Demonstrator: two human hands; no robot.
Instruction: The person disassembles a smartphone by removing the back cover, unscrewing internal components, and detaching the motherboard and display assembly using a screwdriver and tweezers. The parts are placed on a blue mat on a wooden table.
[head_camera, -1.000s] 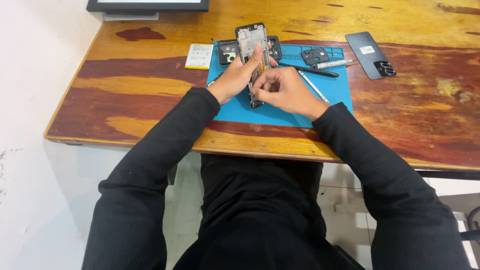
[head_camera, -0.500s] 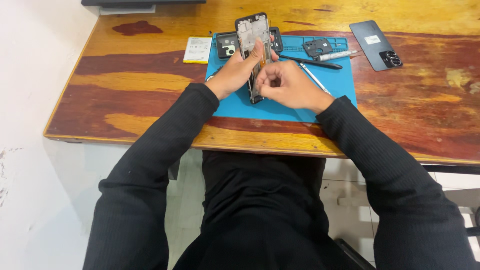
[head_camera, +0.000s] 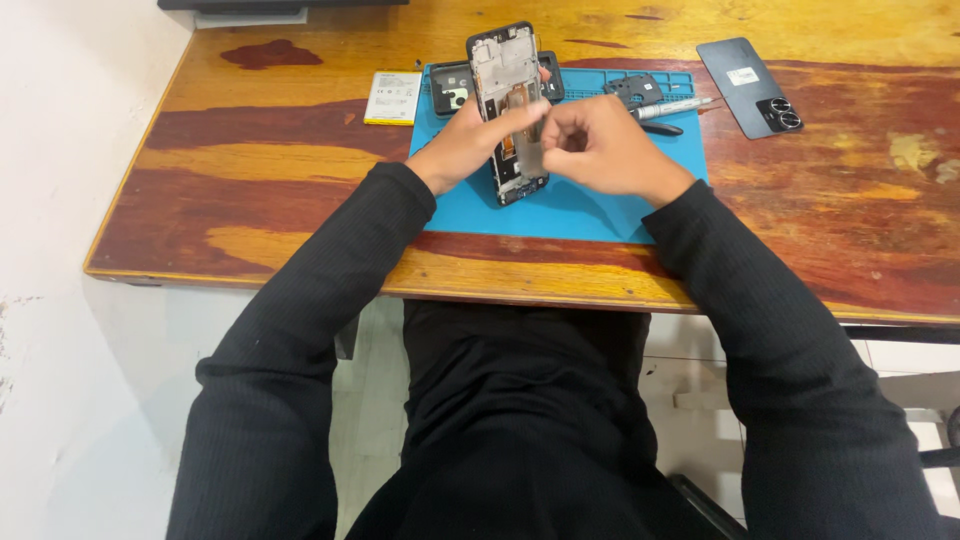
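Two hands work the phone (head_camera: 508, 90): our left hand (head_camera: 462, 146) grips its edge, our right hand (head_camera: 598, 146) pinches inside. We judge it light, stiff, fragile; best held by the frame.

Phone repair bench: blue work mat (head_camera: 570, 210), opened phone (head_camera: 510, 100), screwdriver (head_camera: 672, 106).

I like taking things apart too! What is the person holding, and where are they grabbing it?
The left hand holds an opened phone frame by its side edge, near the middle. The right hand pinches something small at its middle; what it is cannot be told.
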